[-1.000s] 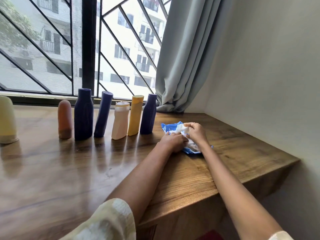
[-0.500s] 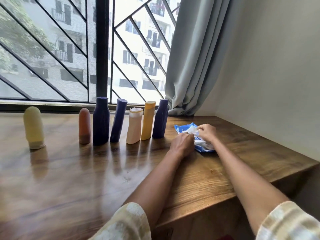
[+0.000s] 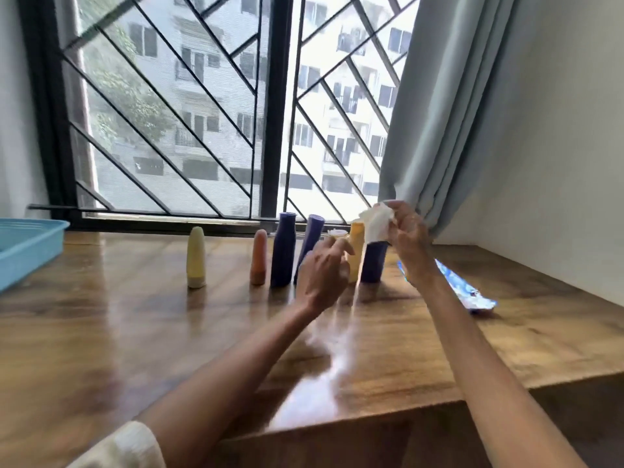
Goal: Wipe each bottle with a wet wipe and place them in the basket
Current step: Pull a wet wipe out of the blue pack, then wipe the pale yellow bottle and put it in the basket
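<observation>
Right hand (image 3: 407,231): raised, fingers pinching a crumpled white wet wipe (image 3: 374,224); limp, damp, light, best bunched in the palm.
Left hand (image 3: 322,275): fingers loosely spread, holding nothing, just in front of the bottles.
Bottles: seven upright in a row on the bench (image 3: 135,332), from a pale yellow bottle (image 3: 196,261) to a dark blue bottle (image 3: 373,263). Likely light, rigid, smooth plastic; grip mid-body, as tall shapes may topple.
Wipe packet (image 3: 472,295): flat, right of row.
Basket (image 3: 23,251): blue, far left, well apart.
</observation>
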A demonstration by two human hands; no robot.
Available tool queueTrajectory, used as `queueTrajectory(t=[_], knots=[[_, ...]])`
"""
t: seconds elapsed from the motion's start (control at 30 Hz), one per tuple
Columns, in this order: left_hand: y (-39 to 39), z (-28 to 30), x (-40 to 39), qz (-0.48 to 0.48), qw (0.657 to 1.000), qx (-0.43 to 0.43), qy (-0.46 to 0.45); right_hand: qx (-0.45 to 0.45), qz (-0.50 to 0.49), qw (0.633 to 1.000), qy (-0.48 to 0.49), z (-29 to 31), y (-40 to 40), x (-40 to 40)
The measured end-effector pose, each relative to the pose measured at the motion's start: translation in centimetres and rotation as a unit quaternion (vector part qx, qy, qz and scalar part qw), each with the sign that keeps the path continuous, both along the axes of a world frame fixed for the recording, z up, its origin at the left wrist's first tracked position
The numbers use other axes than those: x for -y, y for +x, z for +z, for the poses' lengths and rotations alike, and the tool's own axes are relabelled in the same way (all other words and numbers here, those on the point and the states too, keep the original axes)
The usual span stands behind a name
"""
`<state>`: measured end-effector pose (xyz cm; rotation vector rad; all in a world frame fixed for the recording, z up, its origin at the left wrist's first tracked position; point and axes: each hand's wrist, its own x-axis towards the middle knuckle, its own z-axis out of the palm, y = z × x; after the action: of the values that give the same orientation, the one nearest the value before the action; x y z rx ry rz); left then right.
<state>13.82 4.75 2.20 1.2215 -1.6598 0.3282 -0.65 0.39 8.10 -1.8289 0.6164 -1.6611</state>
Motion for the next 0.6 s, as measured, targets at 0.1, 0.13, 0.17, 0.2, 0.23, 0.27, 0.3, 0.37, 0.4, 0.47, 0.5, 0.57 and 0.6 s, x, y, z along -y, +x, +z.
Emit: queueTrajectory(t=[0.1,0.13,0.17,0.2,0.23,0.27,0.3,0.37,0.4,0.47,0.5,0.57,0.6], knots=[[5.2,-0.4,-2.4,0.059,0.998,-0.022,-0.018,-0.088,-0.003,0.996,-0.016,0.2,5.4,-1.8],[6.9,-0.6,-3.2,0.073,0.997,-0.019,-0.023,-0.096,0.019,0.995,-0.02,-0.1,7.2,-2.4],[8.5,-0.7,-4.1,0.081,0.996,-0.011,-0.027,-0.099,0.051,0.994,-0.021,-0.4,8.8,-3.1],[9.8,-0.9,-4.8,0.085,0.996,0.002,-0.038,-0.108,0.078,0.991,-0.019,-0.8,10.3,-3.7],[11.2,-0.9,-5.6,0.09,0.994,0.02,-0.058,-0.124,0.1,0.987,-0.015,-1.1,11.8,-4.3],[12.6,-0.9,-6.2,0.095,0.992,0.032,-0.078,-0.136,0.119,0.983,-0.01,-1.4,13.0,-4.8],[13.8,-0.8,-6.9,0.104,0.989,0.028,-0.098,-0.142,0.135,0.981,-0.013,-1.6,14.2,-5.3],[16.1,-0.7,-7.6,0.132,0.983,-0.028,-0.122,-0.133,0.141,0.98,-0.035,-1.8,16.3,-5.5],[17.2,-0.7,-7.7,0.155,0.978,-0.065,-0.123,-0.12,0.139,0.982,-0.04,-1.9,17.2,-5.3],[19.1,-0.8,-7.5,0.17,0.975,-0.134,-0.05,-0.093,0.121,0.987,-0.044,-1.8,18.5,-4.8],[19.9,-0.8,-7.3,0.142,0.975,-0.166,0.026,-0.089,0.112,0.989,-0.048,-1.6,18.9,-4.7],[21.3,-0.9,-6.7,0.063,0.961,-0.214,0.162,-0.097,0.109,0.987,-0.072,-1.3,19.2,-4.3],[22.0,-0.9,-6.4,0.035,0.953,-0.225,0.202,-0.105,0.112,0.984,-0.088,-1.2,19.3,-4.0]])
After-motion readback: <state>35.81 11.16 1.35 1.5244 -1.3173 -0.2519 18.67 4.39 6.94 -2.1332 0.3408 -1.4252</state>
